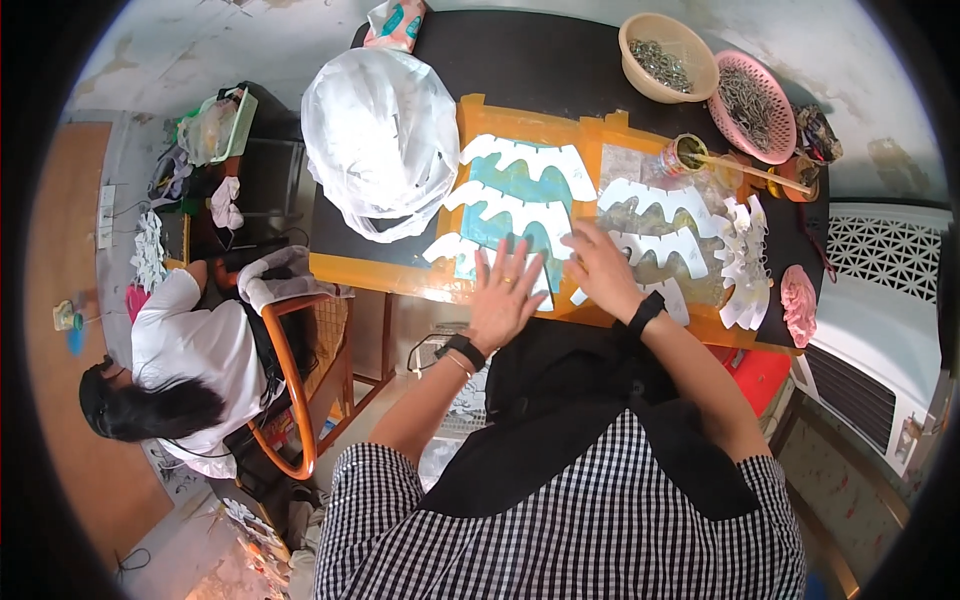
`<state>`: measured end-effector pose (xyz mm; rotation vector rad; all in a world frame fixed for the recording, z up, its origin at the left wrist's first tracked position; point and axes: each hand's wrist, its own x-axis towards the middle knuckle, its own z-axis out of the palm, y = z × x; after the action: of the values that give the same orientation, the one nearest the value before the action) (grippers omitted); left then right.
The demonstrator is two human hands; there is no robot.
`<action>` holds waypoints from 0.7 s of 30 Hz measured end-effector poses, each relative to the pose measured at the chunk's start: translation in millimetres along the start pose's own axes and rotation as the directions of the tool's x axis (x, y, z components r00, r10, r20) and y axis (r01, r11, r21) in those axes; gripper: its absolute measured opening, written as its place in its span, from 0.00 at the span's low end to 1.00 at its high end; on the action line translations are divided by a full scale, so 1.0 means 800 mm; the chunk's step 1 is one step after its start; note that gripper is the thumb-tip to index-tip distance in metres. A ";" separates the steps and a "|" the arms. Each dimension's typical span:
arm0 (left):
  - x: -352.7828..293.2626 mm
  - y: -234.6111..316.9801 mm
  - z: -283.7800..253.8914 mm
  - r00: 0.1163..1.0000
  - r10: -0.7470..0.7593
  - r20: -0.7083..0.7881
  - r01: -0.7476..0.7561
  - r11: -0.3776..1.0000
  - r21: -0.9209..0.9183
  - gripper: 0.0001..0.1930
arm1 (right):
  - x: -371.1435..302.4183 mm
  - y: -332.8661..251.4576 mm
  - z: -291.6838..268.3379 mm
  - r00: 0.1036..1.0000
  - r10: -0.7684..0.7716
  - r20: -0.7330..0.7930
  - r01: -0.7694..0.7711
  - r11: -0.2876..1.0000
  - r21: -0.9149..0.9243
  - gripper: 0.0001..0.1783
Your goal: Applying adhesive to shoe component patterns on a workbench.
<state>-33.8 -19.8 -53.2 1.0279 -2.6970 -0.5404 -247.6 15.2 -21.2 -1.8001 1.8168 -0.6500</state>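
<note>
White wavy strips (540, 213) lie mid-frame. Left hand (505, 300) lies flat, grasping nothing; right hand (606, 272): I can't tell its grip. A sideways push could slide strips crooked.

At the near edge of the worktop (540, 58), the left hand (500, 303) covers part of a white strip (447, 247); bits (745, 105) in the far-right corner's pink basket (787, 130) look indistinct.

No writing can be read on the white pieces (545, 213) or elsewhere.
</note>
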 end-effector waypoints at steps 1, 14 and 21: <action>0.000 0.004 0.005 0.999 0.024 0.045 -0.024 1.000 0.005 0.33 | 0.008 0.005 0.004 0.998 0.058 -0.020 -0.056 0.996 0.076 0.15; 0.011 0.003 -0.006 0.993 0.049 0.107 -0.041 0.996 -0.077 0.38 | 0.031 0.025 0.010 0.983 0.185 0.000 -0.184 0.978 0.097 0.12; 0.052 0.026 -0.005 0.963 0.236 0.130 -0.217 0.965 -0.146 0.36 | -0.076 0.078 -0.088 0.990 0.130 -0.046 -0.127 0.990 0.069 0.11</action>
<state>-75.6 -34.7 -38.5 0.6566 -2.8112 -0.7622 -340.5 76.1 -6.9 -1.6224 1.9039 -0.7031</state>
